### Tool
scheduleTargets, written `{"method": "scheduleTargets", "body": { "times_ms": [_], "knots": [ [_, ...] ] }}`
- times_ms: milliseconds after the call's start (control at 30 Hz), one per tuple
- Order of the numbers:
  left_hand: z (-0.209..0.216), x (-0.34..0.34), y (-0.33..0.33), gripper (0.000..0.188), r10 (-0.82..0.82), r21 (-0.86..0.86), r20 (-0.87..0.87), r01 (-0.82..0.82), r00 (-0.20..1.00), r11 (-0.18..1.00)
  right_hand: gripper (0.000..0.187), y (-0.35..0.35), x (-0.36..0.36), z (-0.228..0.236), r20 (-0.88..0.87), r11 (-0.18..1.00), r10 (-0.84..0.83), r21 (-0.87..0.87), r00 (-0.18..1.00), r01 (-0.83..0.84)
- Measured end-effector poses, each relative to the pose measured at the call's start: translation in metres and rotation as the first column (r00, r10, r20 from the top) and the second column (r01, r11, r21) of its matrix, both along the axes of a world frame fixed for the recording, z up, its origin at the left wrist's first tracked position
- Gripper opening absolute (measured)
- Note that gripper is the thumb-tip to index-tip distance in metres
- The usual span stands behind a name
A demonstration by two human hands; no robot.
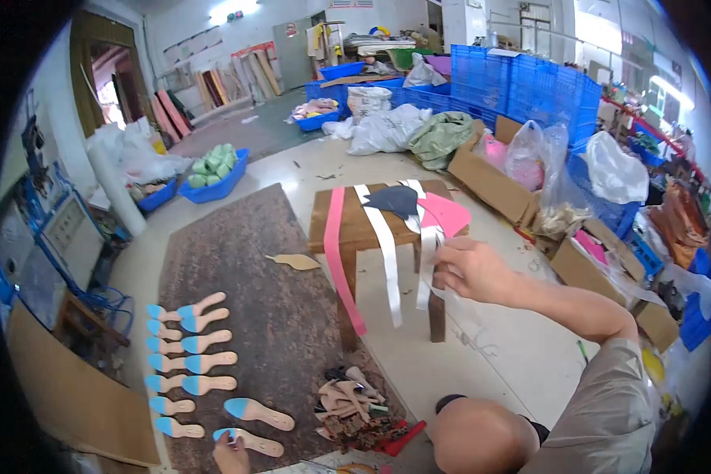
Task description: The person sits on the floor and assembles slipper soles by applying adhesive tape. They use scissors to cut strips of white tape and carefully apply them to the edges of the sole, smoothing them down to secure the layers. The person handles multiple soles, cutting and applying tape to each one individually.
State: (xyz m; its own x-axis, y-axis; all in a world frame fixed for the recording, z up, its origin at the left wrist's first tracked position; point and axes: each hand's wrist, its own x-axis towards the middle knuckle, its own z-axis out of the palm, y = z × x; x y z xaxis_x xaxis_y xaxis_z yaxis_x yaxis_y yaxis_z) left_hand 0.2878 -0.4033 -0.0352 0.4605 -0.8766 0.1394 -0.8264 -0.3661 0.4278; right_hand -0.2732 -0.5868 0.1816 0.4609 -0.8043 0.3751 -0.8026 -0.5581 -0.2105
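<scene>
My left hand [231, 456] is at the lower edge, its fingers on the blue toe of a beige insole [259, 444] lying on the dark board. Just above it lies another blue-toed insole [261, 414]. My right hand [472, 270] is closed in a pinch beside the wooden stool [324, 225]; a thin whitish strip [460, 312] trails below its fingers. Over the stool's edge hang a pink strip [340, 272], a white strip [385, 241] and another white strip [426, 272]. On its top lie a dark grey cut piece [391, 201] and a pink cut piece [446, 213].
Blue-toed insoles [207, 363] lie in two columns on the dark board [237, 261]. A scrap pile [351, 403] and a tan leaf-shaped piece [295, 261] lie there too. Cardboard boxes [494, 182], bags and blue crates [521, 83] stand beyond the stool and to the right.
</scene>
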Motion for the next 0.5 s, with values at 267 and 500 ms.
{"method": "scheduleTargets", "body": {
  "times_ms": [267, 500],
  "knots": [
    [0.156, -0.223, -0.096, 0.049, -0.349, 0.018, -0.658, 0.477, 0.667, 0.878, 0.052, -0.118, 0.046, -0.018, -0.382, 0.853, 0.074, -0.455, 0.921, -0.257],
    [0.127, -0.375, -0.243, 0.054, -0.544, -0.473, -0.705, 0.269, 0.455, 0.839, 0.030, -0.161, 0.048, -0.013, -0.226, 0.930, 0.292, -0.160, 0.930, -0.331]
  ]
}}
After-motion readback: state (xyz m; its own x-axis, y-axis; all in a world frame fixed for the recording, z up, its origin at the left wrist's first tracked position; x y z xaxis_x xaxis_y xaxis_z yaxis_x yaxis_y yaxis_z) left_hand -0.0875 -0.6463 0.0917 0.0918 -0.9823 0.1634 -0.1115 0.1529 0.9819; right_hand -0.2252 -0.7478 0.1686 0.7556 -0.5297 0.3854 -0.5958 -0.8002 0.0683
